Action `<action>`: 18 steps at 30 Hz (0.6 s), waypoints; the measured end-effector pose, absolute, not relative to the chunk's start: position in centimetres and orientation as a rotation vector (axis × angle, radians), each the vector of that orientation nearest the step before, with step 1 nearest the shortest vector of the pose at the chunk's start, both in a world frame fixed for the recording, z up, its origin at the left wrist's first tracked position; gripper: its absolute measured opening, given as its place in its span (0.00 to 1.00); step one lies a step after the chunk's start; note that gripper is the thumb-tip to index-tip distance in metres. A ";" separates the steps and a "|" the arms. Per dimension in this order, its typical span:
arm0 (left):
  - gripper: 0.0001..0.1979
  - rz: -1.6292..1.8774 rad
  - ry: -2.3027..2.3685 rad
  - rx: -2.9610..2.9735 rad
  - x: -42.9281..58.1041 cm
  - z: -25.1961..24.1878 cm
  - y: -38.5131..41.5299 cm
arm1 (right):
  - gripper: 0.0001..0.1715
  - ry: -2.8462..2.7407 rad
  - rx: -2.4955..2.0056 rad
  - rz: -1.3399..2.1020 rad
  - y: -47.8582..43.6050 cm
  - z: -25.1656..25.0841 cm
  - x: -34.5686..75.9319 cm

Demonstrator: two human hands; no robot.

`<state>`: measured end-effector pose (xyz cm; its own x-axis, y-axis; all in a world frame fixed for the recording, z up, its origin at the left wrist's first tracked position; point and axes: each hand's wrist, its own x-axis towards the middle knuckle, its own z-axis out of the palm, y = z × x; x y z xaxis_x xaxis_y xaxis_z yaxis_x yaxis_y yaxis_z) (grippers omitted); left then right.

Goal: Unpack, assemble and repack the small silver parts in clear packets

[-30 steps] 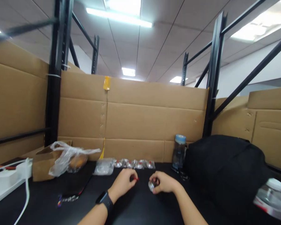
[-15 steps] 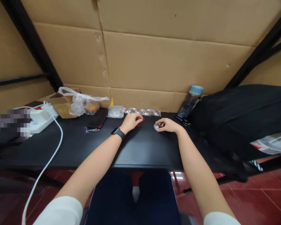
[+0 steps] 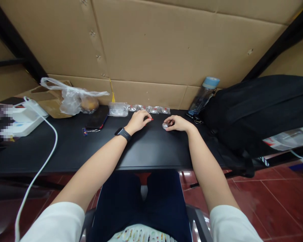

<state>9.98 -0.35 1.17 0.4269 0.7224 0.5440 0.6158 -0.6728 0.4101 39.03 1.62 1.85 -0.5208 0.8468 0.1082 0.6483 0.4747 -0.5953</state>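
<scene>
Left hand (image 3: 138, 121) pinches 1 red piece (image 3: 152, 119), right hand (image 3: 178, 123) 1 ball (image 3: 164, 125).

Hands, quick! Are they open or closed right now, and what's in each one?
Left hand: closed, pinching a small red piece.
Right hand: closed, fingers holding a small clear round thing.

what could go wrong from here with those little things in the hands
The left hand has a small red piece right at its fingertips, so it might slip and drop. The right hand grips a shiny, clear round item, which could slide loose onto the black tabletop. The clear packets lie just beyond the left hand, so a forward move might nudge them.
</scene>
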 end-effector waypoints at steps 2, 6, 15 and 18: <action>0.04 1.076 1.209 2.525 10.0 1.2 -0.4 | 0.29 -2.332 -1.252 0.707 1.5 2.0 39.1; 0.05 1.092 1.243 2.526 10.0 1.4 -0.5 | 0.30 -2.297 -1.244 0.700 1.2 2.2 38.9; 0.05 1.349 1.167 2.268 10.9 1.8 -0.8 | 0.34 -1.812 -0.938 0.822 -0.5 2.8 34.1; 0.06 1.403 1.130 2.195 11.2 2.1 -1.2 | 0.33 -1.751 -0.826 0.885 -1.0 2.8 32.4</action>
<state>11.18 -1.19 2.10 0.2131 0.7482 0.6283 0.4547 -0.6451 0.6140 32.41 -0.99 2.77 -0.2991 0.8407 0.4514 0.1353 0.5056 -0.8521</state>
